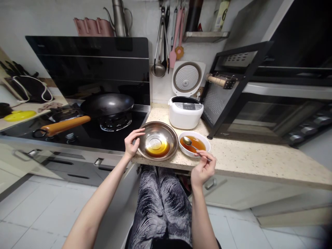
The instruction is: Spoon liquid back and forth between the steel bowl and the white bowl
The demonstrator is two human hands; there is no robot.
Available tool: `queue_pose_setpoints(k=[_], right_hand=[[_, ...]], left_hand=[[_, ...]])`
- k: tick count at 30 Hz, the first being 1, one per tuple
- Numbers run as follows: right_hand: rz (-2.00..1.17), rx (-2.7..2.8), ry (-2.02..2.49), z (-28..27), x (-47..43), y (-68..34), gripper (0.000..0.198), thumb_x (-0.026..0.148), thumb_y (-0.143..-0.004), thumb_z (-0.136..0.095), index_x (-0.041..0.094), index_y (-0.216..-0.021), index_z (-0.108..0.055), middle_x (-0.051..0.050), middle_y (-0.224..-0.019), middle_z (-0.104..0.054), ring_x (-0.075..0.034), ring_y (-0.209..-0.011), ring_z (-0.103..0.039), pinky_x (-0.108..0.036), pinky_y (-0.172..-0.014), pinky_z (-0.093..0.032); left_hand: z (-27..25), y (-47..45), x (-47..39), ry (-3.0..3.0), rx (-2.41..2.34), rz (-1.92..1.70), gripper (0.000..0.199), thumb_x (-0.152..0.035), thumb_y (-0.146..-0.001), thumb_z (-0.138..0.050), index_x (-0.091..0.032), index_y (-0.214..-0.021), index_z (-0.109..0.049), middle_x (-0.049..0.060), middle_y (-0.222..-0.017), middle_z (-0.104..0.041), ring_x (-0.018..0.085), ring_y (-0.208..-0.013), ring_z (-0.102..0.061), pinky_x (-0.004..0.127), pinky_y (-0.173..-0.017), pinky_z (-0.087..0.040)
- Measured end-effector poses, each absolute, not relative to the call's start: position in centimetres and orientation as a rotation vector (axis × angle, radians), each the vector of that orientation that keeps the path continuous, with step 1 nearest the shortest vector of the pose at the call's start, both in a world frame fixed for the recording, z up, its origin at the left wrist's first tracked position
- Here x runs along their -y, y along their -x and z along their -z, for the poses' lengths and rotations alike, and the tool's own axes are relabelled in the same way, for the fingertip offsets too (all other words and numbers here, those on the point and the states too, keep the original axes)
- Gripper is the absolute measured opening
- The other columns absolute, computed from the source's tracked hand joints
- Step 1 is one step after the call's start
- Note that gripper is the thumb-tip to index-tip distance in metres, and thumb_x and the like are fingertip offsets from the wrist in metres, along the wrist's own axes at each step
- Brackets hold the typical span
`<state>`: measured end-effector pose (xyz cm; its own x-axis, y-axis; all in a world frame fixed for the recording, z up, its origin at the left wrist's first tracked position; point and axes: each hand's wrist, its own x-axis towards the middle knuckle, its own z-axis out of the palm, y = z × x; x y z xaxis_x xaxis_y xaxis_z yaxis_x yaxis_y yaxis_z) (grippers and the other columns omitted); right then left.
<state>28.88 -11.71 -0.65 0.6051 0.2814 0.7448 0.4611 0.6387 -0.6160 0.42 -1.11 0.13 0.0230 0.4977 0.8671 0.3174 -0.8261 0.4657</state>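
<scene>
A wide stainless steel bowl (169, 133) sits at the counter's front edge, tipped slightly, with amber liquid pooled in its lower part. My left hand (132, 142) grips its left rim, fingers reaching over the inside. To the right stands a white bowl (207, 145) holding reddish-brown liquid. My right hand (203, 167) pinches the handle of a metal spoon (187, 140). The spoon's head is over the white bowl; whether it touches the liquid I cannot tell.
Behind the bowls is a white rice cooker (186, 116) with its lid up. A black wok (109, 105) with a wooden handle rests on the stove at left. An oven (272, 117) stands at right. Tongs (162, 38) and other utensils hang on the wall.
</scene>
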Motion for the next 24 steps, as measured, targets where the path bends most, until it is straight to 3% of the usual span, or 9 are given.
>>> queue_pose_setpoints(k=[7, 14, 18, 24], right_hand=[[0.405, 1.336, 0.853, 1.5, 11.4, -29.7, 0.016, 0.017, -0.102, -0.049, 0.023, -0.102, -0.064, -0.006, -0.092, -0.072, -0.021, -0.086, -0.071, -0.038, -0.078, -0.058], [0.412, 1.568, 0.841, 1.7, 11.3, -30.0, 0.027, 0.009, -0.098, -0.047, 0.025, -0.11, -0.065, -0.008, -0.097, -0.076, -0.023, -0.088, -0.071, -0.042, -0.077, -0.057], [0.415, 1.543, 0.838, 1.8, 11.3, -30.2, 0.024, 0.011, -0.098, -0.048, 0.025, -0.106, -0.066, -0.008, -0.095, -0.075, -0.022, -0.087, -0.071, -0.041, -0.076, -0.057], [0.272, 1.104, 0.858, 1.2, 12.0, -28.9, 0.015, 0.027, -0.105, -0.048, 0.022, -0.098, -0.061, -0.005, -0.088, -0.071, -0.019, -0.084, -0.07, -0.038, -0.076, -0.058]], left_hand=[[-0.1, -0.4, 1.1, -2.14, -0.825, -1.917, 0.033, -0.042, -0.099, -0.055, -0.019, -0.105, -0.078, 0.014, -0.122, -0.076, 0.03, -0.112, -0.072, 0.049, -0.098, -0.057], [0.0, -0.4, 1.0, -2.144, -0.864, -1.901, 0.037, -0.046, -0.099, -0.054, -0.019, -0.105, -0.078, 0.014, -0.122, -0.076, 0.03, -0.113, -0.072, 0.05, -0.099, -0.057], [0.1, -0.3, 0.9, -2.143, -0.86, -1.903, 0.036, -0.046, -0.099, -0.054, -0.02, -0.105, -0.078, 0.014, -0.123, -0.076, 0.03, -0.113, -0.072, 0.05, -0.098, -0.057], [0.1, -0.4, 0.9, -2.143, -0.847, -1.912, 0.035, -0.045, -0.099, -0.054, -0.02, -0.105, -0.078, 0.014, -0.122, -0.076, 0.03, -0.112, -0.073, 0.049, -0.098, -0.057]])
